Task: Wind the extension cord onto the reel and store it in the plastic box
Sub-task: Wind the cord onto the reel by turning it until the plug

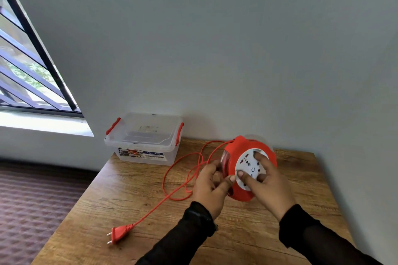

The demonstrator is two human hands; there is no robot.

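Note:
A red cord reel with a white socket face stands tilted on the wooden table. My left hand grips the reel's left rim, fingers curled round its clear edge. My right hand lies on the white face, its fingers curled into the recesses there. The orange cord runs from the reel in loose loops over the table to a red two-pin plug near the front left edge. A clear plastic box with red latches sits at the table's back left corner, its lid on.
A grey wall stands right behind the table. At the left are a barred window with a white sill and a patterned brown floor below the table's left edge.

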